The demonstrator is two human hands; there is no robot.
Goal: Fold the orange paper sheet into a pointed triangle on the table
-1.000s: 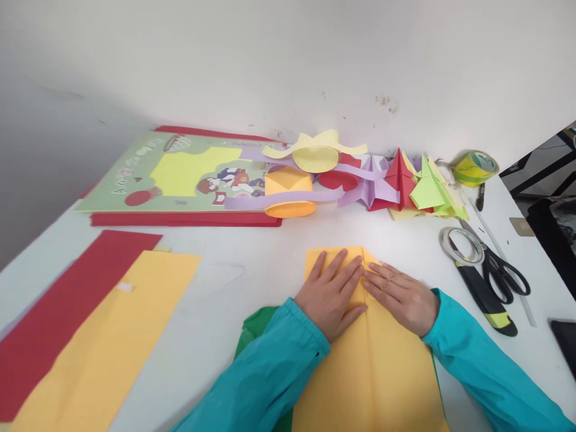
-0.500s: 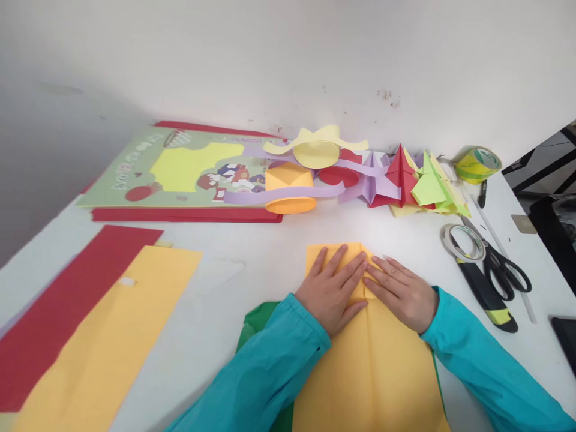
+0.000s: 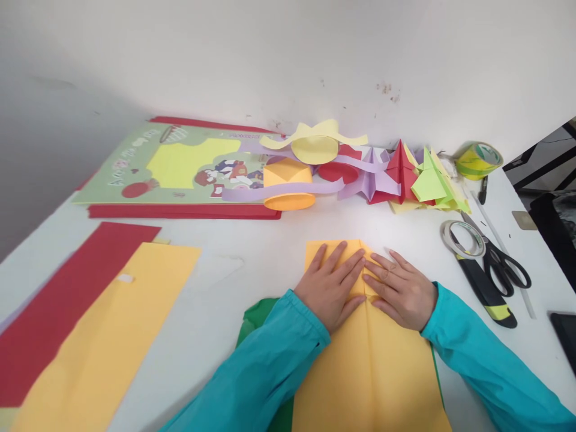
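A yellow-orange sheet of paper (image 3: 342,378) with a crease down its middle lies in front of me. Flat on its upper left part rests my left hand (image 3: 330,291), fingers spread. My right hand (image 3: 402,292) presses on the upper right part with its fingers stretched out. The fingertips of both hands almost meet at the centre crease near the top edge, where a folded flap partly shows under them. Green material (image 3: 258,318) peeks out beneath the sheet on the left.
Red paper (image 3: 76,300) and orange paper (image 3: 112,336) lie at left. Behind are a printed green sheet (image 3: 112,174), paper ring shapes (image 3: 288,177) and folded paper stars (image 3: 400,171). Scissors (image 3: 506,270), a utility knife (image 3: 483,291), a tape roll (image 3: 450,240) and yellow tape (image 3: 477,161) sit at right.
My right hand's fingers have spread a little more, and the thumb shows more clearly on the paper. My left hand stays in place; the view has shifted slightly.
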